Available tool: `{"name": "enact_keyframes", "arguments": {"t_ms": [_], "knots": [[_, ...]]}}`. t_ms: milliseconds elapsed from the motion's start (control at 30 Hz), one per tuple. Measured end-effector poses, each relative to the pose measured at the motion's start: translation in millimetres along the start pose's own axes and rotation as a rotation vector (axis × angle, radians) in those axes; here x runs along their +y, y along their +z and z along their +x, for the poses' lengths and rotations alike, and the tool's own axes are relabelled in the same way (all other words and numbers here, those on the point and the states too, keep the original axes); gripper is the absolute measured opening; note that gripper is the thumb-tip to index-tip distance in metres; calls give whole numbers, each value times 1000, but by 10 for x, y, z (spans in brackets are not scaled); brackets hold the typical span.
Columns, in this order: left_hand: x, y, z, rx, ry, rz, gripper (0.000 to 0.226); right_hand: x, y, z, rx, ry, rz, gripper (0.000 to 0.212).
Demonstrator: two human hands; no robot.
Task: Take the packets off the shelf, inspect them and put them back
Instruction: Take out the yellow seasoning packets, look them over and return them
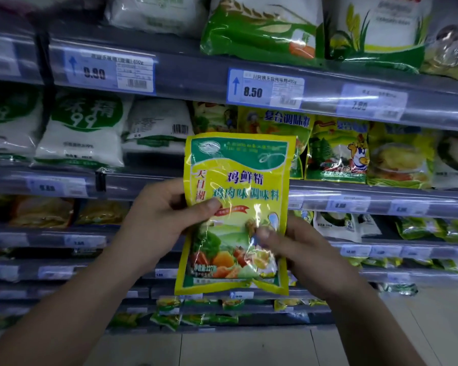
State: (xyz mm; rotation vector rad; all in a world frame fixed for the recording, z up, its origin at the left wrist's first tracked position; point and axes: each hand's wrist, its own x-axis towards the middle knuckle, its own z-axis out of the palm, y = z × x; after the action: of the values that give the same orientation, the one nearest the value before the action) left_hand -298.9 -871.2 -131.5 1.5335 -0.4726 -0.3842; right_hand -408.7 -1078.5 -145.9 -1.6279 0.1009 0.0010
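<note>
Shop shelves (pixel 328 196) behind both hands. Yellow packet (pixel 236 207) is pinched upright between left hand (pixel 156 223) and right hand (pixel 299 249), off the shelf. Glossy film may slip from the thumb-only grip.

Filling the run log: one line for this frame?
phase: inspect | object: yellow packet, upright, front to camera | left hand: grips left edge | right hand: grips lower right | shelf: behind, stocked
</note>
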Motion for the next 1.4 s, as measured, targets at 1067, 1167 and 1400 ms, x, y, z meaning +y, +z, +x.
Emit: {"name": "enact_keyframes", "arguments": {"t_ms": [1067, 1167, 1400], "knots": [[178, 143, 343, 98, 75, -25, 24, -149, 9, 212, 329, 9, 105, 61], [218, 102, 386, 171, 115, -12, 11, -151, 58, 254, 333, 55, 233, 98], [282, 30, 473, 100, -92, -325, 20, -146, -46, 374, 259, 51, 434, 31]]}}
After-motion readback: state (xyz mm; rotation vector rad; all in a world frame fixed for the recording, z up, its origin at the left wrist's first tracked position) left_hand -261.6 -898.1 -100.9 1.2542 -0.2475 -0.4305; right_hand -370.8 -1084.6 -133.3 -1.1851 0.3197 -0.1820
